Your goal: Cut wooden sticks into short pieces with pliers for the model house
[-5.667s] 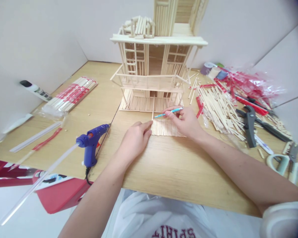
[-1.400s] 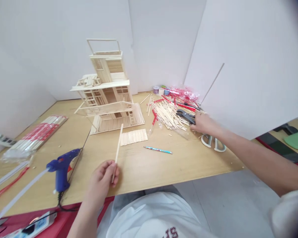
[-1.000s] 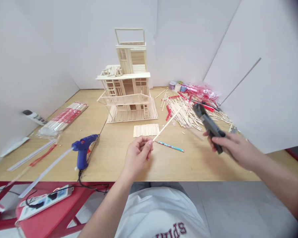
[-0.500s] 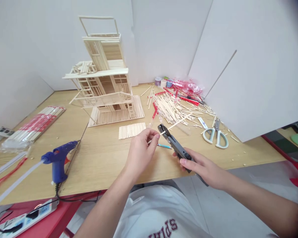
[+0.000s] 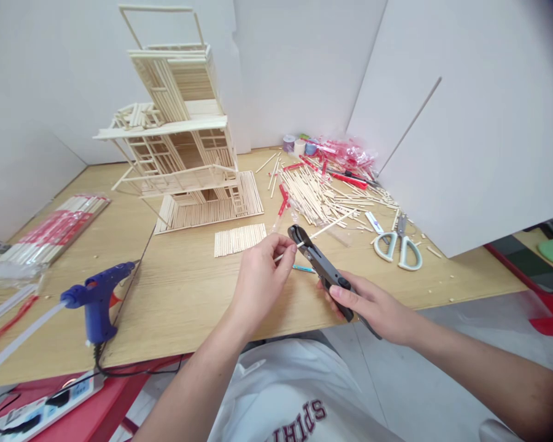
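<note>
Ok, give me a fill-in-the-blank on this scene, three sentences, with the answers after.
The black pliers are held in the ____ hand.
The other hand pinches a thin wooden ____.
The hot glue gun on the table has a ____ body.
Missing words: right; stick; blue.

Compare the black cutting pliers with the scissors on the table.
The cutting pliers are dark grey and black, while the scissors have pale loop handles. The pliers are held up in the right hand; the scissors lie flat on the table. Both are hand cutting tools.
</note>
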A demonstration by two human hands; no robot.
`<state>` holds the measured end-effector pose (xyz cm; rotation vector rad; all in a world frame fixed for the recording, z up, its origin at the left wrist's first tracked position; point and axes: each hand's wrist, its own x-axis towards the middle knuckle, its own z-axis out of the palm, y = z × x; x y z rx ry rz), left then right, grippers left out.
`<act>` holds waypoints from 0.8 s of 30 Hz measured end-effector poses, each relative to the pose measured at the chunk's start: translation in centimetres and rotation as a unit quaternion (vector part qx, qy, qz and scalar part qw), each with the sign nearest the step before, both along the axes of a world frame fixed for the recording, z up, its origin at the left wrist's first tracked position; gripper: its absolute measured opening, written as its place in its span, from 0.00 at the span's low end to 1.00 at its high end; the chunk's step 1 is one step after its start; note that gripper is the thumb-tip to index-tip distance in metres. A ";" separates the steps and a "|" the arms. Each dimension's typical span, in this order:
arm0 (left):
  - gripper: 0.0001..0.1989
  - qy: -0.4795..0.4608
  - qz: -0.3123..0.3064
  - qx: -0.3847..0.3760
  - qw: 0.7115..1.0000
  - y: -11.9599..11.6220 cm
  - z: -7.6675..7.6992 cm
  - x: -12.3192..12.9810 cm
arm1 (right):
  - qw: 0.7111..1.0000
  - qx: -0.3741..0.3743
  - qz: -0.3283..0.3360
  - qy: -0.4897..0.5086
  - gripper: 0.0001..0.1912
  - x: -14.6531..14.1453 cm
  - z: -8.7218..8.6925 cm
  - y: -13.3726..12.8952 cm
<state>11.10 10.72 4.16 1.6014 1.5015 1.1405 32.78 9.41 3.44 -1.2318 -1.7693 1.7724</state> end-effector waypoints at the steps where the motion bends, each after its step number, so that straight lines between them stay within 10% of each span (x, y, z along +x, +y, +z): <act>1: 0.07 0.000 0.001 0.000 1.000 0.0 0.0 0.0 | 1.000 -0.001 0.001 0.000 0.28 0.0 -0.1 0.0; 24: 0.06 0.025 0.002 0.018 1.000 0.1 -0.1 0.1 | 1.000 0.017 -0.006 -0.001 0.25 0.0 0.0 -0.1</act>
